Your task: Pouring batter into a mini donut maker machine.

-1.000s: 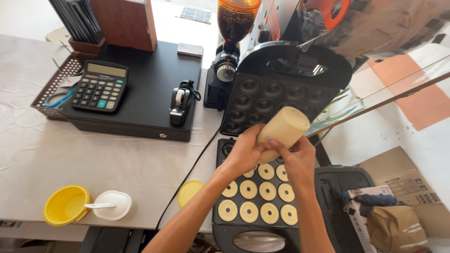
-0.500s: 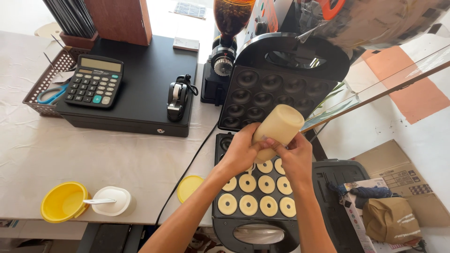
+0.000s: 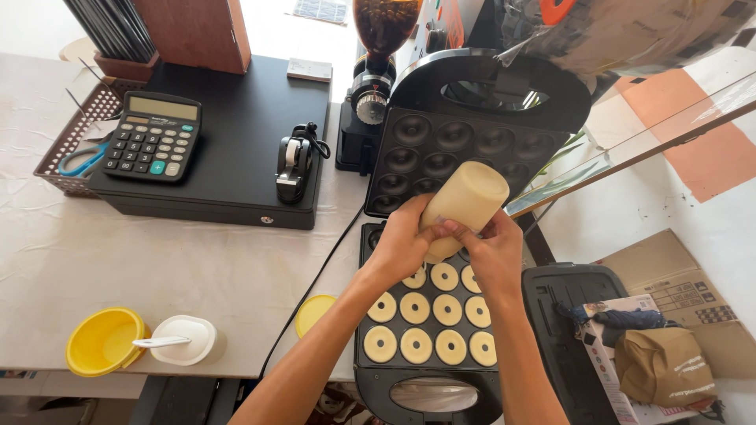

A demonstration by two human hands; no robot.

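Both hands, left and right, clenched a cream bottle at frame centre, tipped over the donut maker, its ring moulds filled with batter. Lower left sat a yellow bowl and white cup.

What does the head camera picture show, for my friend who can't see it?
Two hands, left hand and right hand, tip a cream squeeze bottle over an open black mini-doughnut maker with batter rings filling most moulds. A calculator on a black cash drawer and a yellow bowl are on the left.
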